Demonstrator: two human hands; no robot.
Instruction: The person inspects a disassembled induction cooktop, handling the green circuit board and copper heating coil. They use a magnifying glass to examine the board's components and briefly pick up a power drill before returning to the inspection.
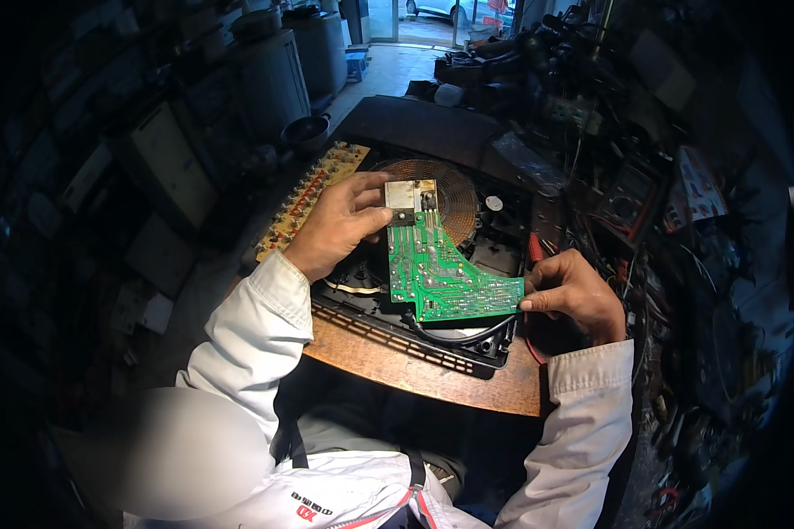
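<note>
Between my two hands is a green circuit board (450,282), its soldered side facing up, with a pale metal heat sink (400,195) at its far end. My left hand (344,225) grips the board by the heat sink end, thumb on top. My right hand (573,295) pinches the board's right corner between thumb and fingers. Beneath it lies the opened black housing (388,339) of an induction cooker. A round copper coil (460,207) shows behind the board. A black cable (463,339) runs along the housing's near side. The board's underside is hidden.
A yellow board with red parts (313,198) lies left of the housing on the wooden table (370,366). Right are a multimeter (631,194), a red probe or clip (535,247) and tangled wires. A black pan (306,130) stands beyond the table's left side.
</note>
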